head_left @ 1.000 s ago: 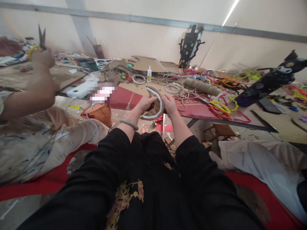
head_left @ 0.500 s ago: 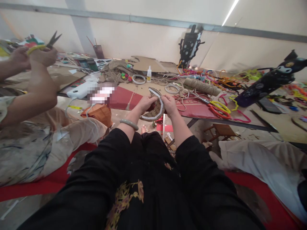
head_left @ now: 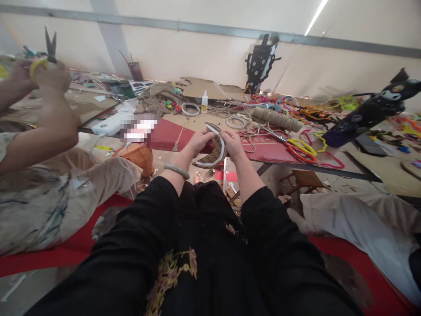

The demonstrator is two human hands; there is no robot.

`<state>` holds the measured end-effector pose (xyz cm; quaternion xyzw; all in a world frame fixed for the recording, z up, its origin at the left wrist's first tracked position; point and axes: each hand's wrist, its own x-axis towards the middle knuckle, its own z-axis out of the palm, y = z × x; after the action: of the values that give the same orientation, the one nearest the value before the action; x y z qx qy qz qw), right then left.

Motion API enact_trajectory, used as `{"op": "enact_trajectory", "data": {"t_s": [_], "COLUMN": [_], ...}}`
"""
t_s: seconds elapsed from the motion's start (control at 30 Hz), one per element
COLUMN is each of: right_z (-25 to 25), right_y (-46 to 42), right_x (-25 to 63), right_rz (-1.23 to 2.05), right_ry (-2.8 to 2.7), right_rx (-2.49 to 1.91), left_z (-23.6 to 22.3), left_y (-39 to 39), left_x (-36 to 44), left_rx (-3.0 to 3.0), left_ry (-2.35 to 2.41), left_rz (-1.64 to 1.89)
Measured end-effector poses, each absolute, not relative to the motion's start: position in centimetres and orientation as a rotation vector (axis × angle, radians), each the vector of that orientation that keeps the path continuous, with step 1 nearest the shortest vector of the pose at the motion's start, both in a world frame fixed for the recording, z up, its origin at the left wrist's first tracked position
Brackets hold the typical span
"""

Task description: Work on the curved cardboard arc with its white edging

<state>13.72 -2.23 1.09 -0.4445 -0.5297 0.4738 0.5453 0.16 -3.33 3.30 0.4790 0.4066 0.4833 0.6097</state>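
Note:
Between my hands, in front of the table's near edge, is a crescent-shaped piece of cardboard (head_left: 215,153) with printed letters and a white strip along its curve. My left hand (head_left: 201,142) grips it near the upper tip, with a bangle on that wrist. The fingers of my right hand (head_left: 232,144) are closed on its outer right edge. Just beyond, a small white glue bottle (head_left: 204,103) stands upright between two rolls of tape, one at the left (head_left: 190,109) and one at the right (head_left: 236,122).
At the left a co-worker's hand (head_left: 54,79) holds yellow-handled scissors (head_left: 50,46) upright. Red- and yellow-handled scissors (head_left: 297,149), a twine spool (head_left: 278,119), colourful cords (head_left: 305,109) and a dark decorated bottle shape (head_left: 365,114) lie to the right. A wooden stool (head_left: 302,180) stands below.
My hands have barely moved; the cardboard crescent has shifted and turned slightly in them. At the left, the co-worker's hands and scissors have moved left, with the blades now pointing up.

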Motion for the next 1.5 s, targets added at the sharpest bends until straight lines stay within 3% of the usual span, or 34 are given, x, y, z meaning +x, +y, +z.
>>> {"op": "enact_trajectory", "data": {"t_s": [0.83, 1.5], "right_z": [1.3, 1.2], "right_y": [-2.7, -2.7], "right_x": [13.4, 13.5], "right_rz": [1.106, 1.097], "right_ry": [-1.302, -1.331], "right_rx": [-1.104, -1.106], "left_z": [1.8, 2.2], "left_y": [-1.4, -1.9], "left_x": [0.0, -0.2], "left_rx": [0.857, 0.999], "left_ry": [0.714, 0.805], "left_rz": [1.412, 1.244]}}
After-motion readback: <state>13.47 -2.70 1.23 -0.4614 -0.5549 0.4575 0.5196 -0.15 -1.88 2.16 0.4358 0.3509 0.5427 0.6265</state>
